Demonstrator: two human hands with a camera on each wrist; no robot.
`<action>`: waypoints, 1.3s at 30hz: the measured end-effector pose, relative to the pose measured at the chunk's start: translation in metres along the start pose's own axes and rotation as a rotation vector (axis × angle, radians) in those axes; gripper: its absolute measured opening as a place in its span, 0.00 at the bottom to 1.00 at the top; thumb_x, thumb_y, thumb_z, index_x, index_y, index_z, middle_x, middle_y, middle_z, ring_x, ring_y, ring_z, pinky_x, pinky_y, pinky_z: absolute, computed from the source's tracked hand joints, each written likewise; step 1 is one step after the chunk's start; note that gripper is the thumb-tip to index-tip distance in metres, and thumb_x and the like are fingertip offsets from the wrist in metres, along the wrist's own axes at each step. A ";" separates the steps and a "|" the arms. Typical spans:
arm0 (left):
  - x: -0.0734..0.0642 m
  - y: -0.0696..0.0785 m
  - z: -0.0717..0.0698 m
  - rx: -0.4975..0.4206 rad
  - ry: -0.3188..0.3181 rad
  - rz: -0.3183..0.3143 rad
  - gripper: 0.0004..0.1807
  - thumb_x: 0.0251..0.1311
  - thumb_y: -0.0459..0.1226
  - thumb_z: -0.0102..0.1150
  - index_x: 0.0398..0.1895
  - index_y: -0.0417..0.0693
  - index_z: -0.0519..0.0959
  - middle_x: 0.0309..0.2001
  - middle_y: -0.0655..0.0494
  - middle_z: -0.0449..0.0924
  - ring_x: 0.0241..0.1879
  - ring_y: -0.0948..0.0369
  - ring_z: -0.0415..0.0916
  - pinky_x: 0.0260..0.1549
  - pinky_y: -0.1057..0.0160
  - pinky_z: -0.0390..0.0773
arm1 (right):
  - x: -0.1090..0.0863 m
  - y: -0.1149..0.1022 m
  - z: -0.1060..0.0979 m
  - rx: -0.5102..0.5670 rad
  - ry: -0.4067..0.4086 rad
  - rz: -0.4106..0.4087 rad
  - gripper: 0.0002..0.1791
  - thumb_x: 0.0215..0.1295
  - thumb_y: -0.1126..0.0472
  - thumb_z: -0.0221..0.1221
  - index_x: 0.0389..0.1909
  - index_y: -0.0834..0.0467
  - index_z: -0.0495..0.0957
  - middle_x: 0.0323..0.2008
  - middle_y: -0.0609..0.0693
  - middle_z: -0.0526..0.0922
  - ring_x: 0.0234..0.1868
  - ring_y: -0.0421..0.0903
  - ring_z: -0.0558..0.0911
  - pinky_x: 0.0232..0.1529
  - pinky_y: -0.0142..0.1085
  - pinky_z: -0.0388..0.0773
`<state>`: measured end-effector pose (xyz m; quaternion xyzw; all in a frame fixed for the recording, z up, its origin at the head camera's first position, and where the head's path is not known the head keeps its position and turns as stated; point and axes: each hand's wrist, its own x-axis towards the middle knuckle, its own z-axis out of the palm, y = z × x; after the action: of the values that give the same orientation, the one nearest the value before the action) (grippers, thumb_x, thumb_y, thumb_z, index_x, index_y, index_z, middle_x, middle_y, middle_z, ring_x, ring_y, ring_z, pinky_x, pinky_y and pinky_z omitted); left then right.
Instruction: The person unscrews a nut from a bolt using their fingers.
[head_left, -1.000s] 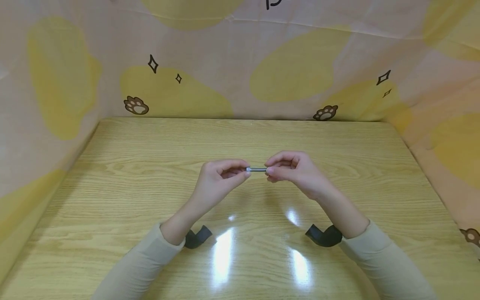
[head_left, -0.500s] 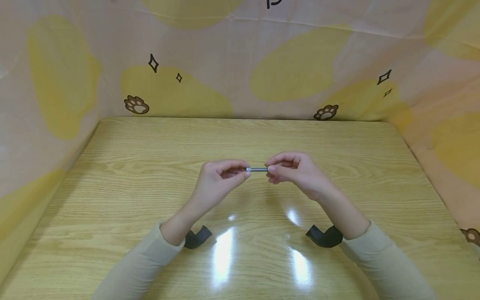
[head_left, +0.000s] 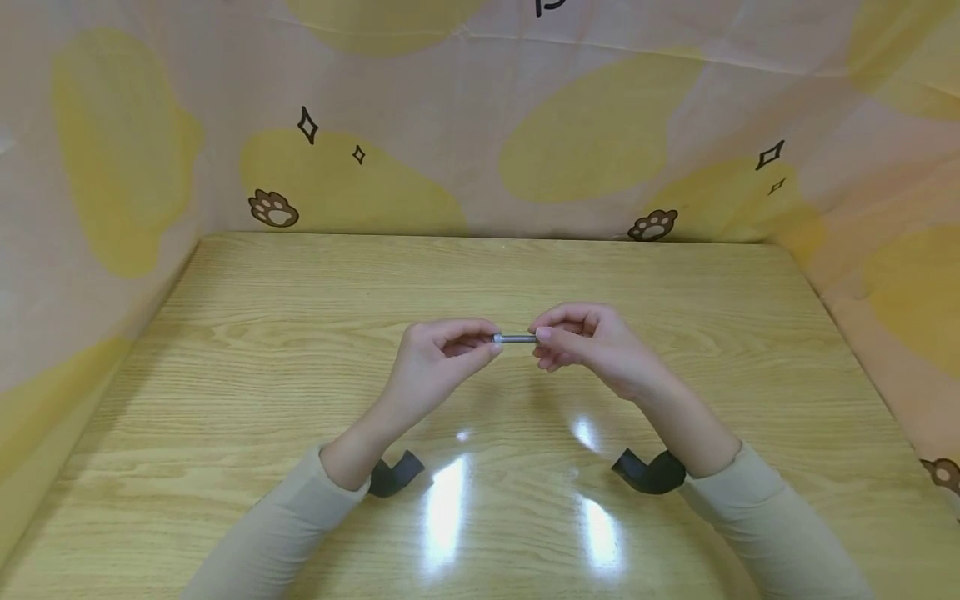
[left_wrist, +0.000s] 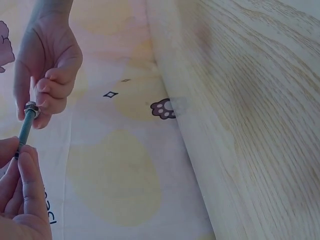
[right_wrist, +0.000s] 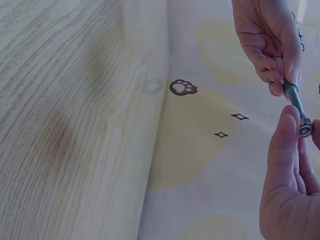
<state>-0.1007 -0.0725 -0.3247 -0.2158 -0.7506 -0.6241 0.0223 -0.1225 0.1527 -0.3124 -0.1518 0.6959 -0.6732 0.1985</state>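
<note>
A silver bolt (head_left: 517, 339) is held level above the table in the head view. My left hand (head_left: 431, 360) pinches its head end between thumb and fingers. At the other end, my right hand (head_left: 603, 350) has thumb and fingers around a small nut (right_wrist: 305, 128), which the right wrist view shows on the bolt's end. From the left wrist view, the threaded shank (left_wrist: 25, 133) spans the gap between both hands, and the right fingertips touch the nut. The left fingers partly cover the bolt's head.
The wood-grain table (head_left: 315, 275) lies below the hands. A patterned cloth (head_left: 465, 117) stands behind it and along both sides. Dark straps (head_left: 651, 473) hang at the wrists, and light reflections show on the tabletop.
My right thumb has shifted slightly up and to the right at the nut end. My left hand and the bolt stay almost where they were.
</note>
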 end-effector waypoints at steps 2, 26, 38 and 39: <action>0.000 0.000 0.000 0.003 -0.003 0.000 0.08 0.55 0.29 0.63 0.38 0.35 0.82 0.33 0.49 0.83 0.31 0.61 0.79 0.32 0.64 0.82 | -0.001 0.000 -0.001 0.007 0.003 -0.014 0.06 0.62 0.70 0.56 0.39 0.65 0.77 0.29 0.50 0.82 0.31 0.43 0.82 0.39 0.37 0.82; -0.001 0.003 0.000 -0.002 -0.006 -0.009 0.08 0.55 0.30 0.63 0.38 0.35 0.82 0.34 0.49 0.83 0.31 0.61 0.79 0.33 0.64 0.82 | -0.004 -0.002 0.000 0.046 -0.002 -0.048 0.14 0.54 0.75 0.61 0.39 0.57 0.81 0.34 0.49 0.83 0.35 0.42 0.82 0.42 0.35 0.81; 0.000 0.002 0.000 -0.008 0.001 -0.013 0.08 0.55 0.30 0.63 0.38 0.36 0.82 0.34 0.49 0.83 0.31 0.61 0.80 0.33 0.63 0.82 | -0.002 -0.003 -0.001 0.012 0.002 0.018 0.09 0.62 0.69 0.56 0.43 0.67 0.77 0.29 0.51 0.83 0.31 0.44 0.83 0.38 0.39 0.82; 0.000 0.003 0.000 -0.009 0.000 -0.015 0.09 0.55 0.30 0.63 0.39 0.36 0.82 0.34 0.49 0.83 0.31 0.61 0.80 0.33 0.64 0.82 | -0.002 -0.003 -0.001 0.017 0.003 0.006 0.09 0.61 0.70 0.56 0.42 0.66 0.77 0.30 0.51 0.83 0.32 0.44 0.83 0.39 0.38 0.82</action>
<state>-0.0997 -0.0717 -0.3223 -0.2103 -0.7495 -0.6275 0.0164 -0.1212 0.1545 -0.3092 -0.1471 0.6909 -0.6788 0.2008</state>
